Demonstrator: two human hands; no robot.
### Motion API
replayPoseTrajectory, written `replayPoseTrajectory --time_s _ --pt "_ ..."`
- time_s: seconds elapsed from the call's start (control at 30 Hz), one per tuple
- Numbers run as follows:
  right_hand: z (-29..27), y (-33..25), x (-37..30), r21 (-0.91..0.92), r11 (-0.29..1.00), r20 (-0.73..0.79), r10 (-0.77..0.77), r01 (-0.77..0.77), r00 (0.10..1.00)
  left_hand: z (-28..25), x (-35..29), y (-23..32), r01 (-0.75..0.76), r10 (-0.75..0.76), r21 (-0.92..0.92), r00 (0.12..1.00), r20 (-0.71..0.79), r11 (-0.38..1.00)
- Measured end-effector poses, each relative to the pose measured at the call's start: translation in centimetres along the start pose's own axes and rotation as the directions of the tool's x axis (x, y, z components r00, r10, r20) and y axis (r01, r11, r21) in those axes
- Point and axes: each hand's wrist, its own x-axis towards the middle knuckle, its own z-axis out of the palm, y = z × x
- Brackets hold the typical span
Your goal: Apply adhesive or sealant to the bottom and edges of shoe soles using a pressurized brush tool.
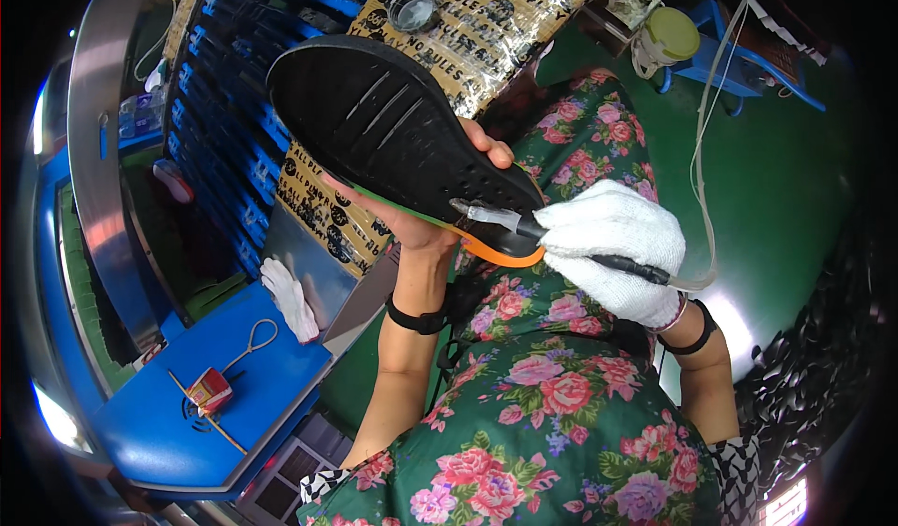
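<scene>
My bare left hand [416,225] is closed round the middle of a black shoe sole [379,129], thumb and fingers on opposite edges. Its hollow side faces up, showing slots at the wide end and small holes near the narrow end. The sole's rim is orange and green at the heel. In a white knit glove, my right hand [613,250] grips a black-handled brush [494,216] with a translucent sleeve, held like a pen. The brush's tip lies over the sole's inner surface near the small holes; contact is hard to tell. A clear hose [708,199] runs from the handle's rear.
A taped board [524,21] bearing a round clear container [412,11] lies ahead, beside a blue-black rack [220,105]. On the blue table [290,362] are a white glove [289,299] and a red box [209,390]. A green-lidded bucket [671,35] stands far right; dark scraps [814,376] lie right.
</scene>
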Motion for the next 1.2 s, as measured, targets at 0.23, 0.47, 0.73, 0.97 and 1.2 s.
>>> replayPoseTrajectory --time_s 0.23,0.47,0.73,0.97,1.2 --pt "-0.3 -0.1 0.0 -0.069 0.99 0.009 -0.122 0.123 0.992 1.2 0.3 0.0 0.065 -0.055 0.064 0.988 -0.144 0.996" --pt "-0.4 -0.2 0.0 -0.206 0.957 0.01 -0.205 0.203 0.979 1.8 0.7 -0.4 0.103 -0.102 0.002 0.987 -0.121 0.995" --pt "0.3 -0.8 -0.3 -0.184 0.975 0.013 -0.122 0.122 0.992 1.1 0.6 -0.8 0.151 -0.148 -0.002 0.965 -0.216 0.988" --pt "0.0 0.1 -0.9 0.23 0.953 -0.113 0.23 -0.2 0.967 0.8 0.3 -0.8 0.13 -0.137 -0.057 0.981 -0.138 0.99" --pt "0.0 0.3 -1.3 0.239 0.952 -0.03 0.202 -0.189 0.979 0.9 0.3 -0.7 0.138 -0.139 -0.018 0.986 -0.094 0.99"
